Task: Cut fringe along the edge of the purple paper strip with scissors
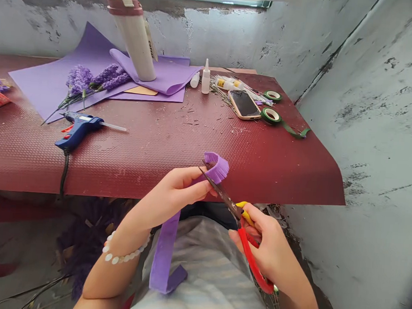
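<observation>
My left hand (175,190) pinches a long purple foam strip (166,250) near its top, where the strip curls over with a fringed edge (217,167). The rest of the strip hangs down over my lap. My right hand (270,248) grips red and yellow handled scissors (246,232). Their dark blades point up and left, with the tips at the fringed edge beside my left fingers. Both hands are in front of the near edge of the dark red table (157,146).
On the table lie a blue glue gun (77,129), purple foam sheets (55,83), finished purple flower stems (87,82), a white tumbler (134,39), a small glue bottle (206,77), a phone (244,104) and green tape rolls (270,114). A grey wall stands close on the right.
</observation>
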The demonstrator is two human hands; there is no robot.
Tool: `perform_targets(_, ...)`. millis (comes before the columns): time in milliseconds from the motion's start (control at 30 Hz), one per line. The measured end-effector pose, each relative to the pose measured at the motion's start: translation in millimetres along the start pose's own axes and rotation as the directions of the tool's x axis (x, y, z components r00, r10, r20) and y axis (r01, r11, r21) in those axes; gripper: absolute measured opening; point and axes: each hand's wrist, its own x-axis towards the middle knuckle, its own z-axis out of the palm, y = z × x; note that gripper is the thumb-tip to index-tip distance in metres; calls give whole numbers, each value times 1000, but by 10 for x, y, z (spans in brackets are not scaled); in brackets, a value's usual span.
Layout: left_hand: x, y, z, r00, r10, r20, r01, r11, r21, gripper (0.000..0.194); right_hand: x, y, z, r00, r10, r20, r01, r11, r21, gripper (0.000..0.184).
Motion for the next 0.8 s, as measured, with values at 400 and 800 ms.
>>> perform_targets(400,21,-79,-78,999,-44,-3,44,995,88,21,-38,135,288,978,131,160,-158,972,172,54)
perform_targets(800,82,-70,-136,993,-108,42,100,982,160,27,-72,135,312,972,99,211,-110,993,40,63)
